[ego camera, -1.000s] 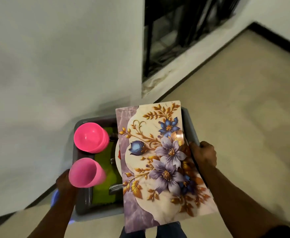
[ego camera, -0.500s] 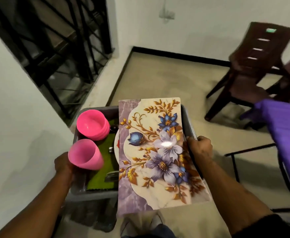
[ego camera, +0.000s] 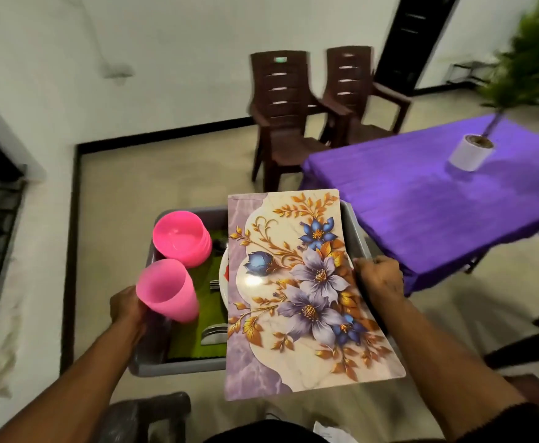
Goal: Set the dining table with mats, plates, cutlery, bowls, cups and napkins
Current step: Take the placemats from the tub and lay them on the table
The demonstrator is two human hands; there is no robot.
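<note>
Both hands are clamped on a grey tub (ego camera: 353, 225), carried at waist height. The left hand (ego camera: 127, 306) has its grip closed on the tub's left wall, fingers curled under and partly hidden behind a pink cup (ego camera: 167, 290) that tilts against that edge. The right hand (ego camera: 379, 276) is wrapped tight round the right rim, knuckles up, pinning the side of a floral mat (ego camera: 306, 292) that lies slanted across the tub and overhangs its near wall.

Inside, a stack of pink bowls (ego camera: 182, 238) sits in the far left corner, just beyond the cup. A green napkin (ego camera: 209, 282) lines the bottom, with fork tines (ego camera: 214, 284) and other cutlery showing on it (most of it hidden under the mat). The white edge of a plate (ego camera: 223, 276) peeks out beside the mat.

To the right stands the worktop (ego camera: 437, 203), draped in purple cloth, near the tub but not touching. A potted plant (ego camera: 469, 151) in a white pot stands on it. Two dark brown chairs (ego camera: 313, 103) stand side by side at its far end, against the white wall.
</note>
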